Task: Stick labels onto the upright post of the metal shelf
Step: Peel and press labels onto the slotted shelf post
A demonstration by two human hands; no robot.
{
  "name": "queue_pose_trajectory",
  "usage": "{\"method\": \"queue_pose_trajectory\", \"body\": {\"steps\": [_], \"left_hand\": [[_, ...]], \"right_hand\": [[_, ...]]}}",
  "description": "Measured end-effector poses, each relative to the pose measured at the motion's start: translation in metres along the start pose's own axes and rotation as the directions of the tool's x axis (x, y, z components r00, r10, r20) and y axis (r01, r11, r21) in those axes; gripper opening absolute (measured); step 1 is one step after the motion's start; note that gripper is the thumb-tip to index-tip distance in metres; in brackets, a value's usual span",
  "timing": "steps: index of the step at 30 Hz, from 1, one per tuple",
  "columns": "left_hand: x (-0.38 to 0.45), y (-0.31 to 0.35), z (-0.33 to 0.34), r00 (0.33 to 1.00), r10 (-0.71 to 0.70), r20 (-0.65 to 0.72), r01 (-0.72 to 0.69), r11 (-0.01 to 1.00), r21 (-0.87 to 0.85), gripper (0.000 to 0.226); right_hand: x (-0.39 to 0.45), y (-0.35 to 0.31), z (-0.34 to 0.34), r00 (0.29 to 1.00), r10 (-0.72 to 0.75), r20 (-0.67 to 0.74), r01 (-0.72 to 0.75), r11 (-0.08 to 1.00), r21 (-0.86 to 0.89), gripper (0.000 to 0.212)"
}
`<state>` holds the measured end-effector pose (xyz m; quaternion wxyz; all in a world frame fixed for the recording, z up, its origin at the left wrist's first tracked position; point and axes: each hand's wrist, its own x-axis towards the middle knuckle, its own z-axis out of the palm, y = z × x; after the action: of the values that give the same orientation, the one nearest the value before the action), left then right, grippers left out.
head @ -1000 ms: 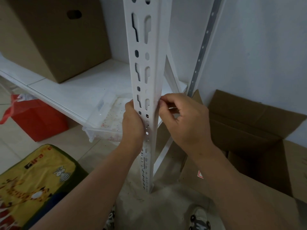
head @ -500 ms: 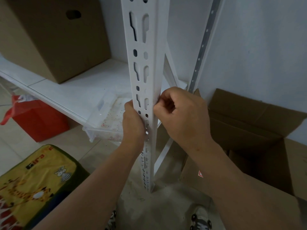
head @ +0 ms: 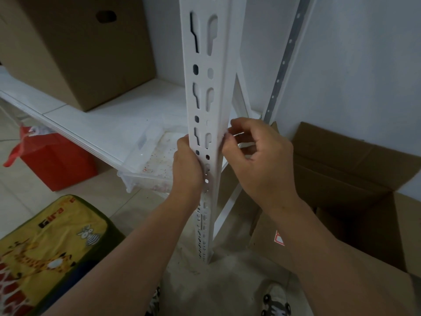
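Observation:
The white metal shelf post (head: 206,65) stands upright in the middle, full of slots and holes, and reaches the floor. My left hand (head: 186,165) grips the post's left edge at mid height, with its fingers hidden behind the metal. My right hand (head: 257,160) is at the post's right edge, fingers curled. Its thumb and fingertips pinch a small pale label (head: 235,134) against that edge. The label is white on white and hard to make out.
A big cardboard box (head: 79,53) stands on the white shelf board (head: 91,119). A clear plastic tray (head: 145,165) sticks out under it. A red bag (head: 57,160) and a yellow cushion (head: 45,252) lie left. An open carton (head: 353,190) is on the right.
My right hand, balled tight against the post's edge half a second ago, has loosened and its fingertips now work at the edge. My left hand has kept its hold.

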<state>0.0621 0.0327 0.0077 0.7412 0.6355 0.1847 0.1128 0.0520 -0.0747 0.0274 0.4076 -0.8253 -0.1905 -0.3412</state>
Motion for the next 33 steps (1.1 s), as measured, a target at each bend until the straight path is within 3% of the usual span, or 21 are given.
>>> {"method": "queue_pose_trajectory", "body": {"steps": [5,9,14,18,21,23,27,33], "left_hand": [[-0.002,0.003,0.001,1.0,-0.022,-0.013,0.021,0.999,-0.028,0.045],[-0.001,0.001,0.001,1.0,-0.001,-0.028,0.0,1.0,-0.028,0.043],[0.0,-0.001,0.002,1.0,-0.008,-0.019,0.007,0.999,-0.031,0.045],[0.001,-0.001,0.001,1.0,-0.007,-0.018,0.007,0.999,-0.033,0.047],[0.0,0.0,0.002,1.0,-0.021,-0.021,0.02,1.0,-0.02,0.047],[0.0,0.0,0.001,1.0,-0.026,-0.008,0.026,1.0,-0.013,0.048],[0.0,0.001,0.0,0.999,-0.035,-0.018,0.035,0.999,0.0,0.047],[-0.005,0.004,0.001,0.997,0.01,-0.081,-0.008,1.0,0.025,0.043]], "right_hand": [[0.003,0.005,-0.008,0.965,-0.257,0.048,0.261,0.949,-0.176,0.013],[0.007,0.004,-0.009,0.951,-0.299,0.08,0.309,0.914,-0.262,0.015],[0.009,-0.004,-0.007,0.989,-0.142,0.051,0.148,0.978,-0.149,0.013],[0.008,-0.006,-0.001,0.987,0.142,0.074,-0.149,0.984,0.1,0.01],[0.007,-0.003,0.003,0.873,0.459,0.163,-0.487,0.812,0.323,0.016],[0.007,-0.002,0.003,0.794,0.564,0.226,-0.6,0.667,0.442,0.018],[0.005,-0.001,-0.004,0.789,0.562,0.247,-0.589,0.579,0.563,0.017],[-0.002,0.0,-0.01,0.803,0.529,0.275,-0.572,0.553,0.605,0.02]]}}
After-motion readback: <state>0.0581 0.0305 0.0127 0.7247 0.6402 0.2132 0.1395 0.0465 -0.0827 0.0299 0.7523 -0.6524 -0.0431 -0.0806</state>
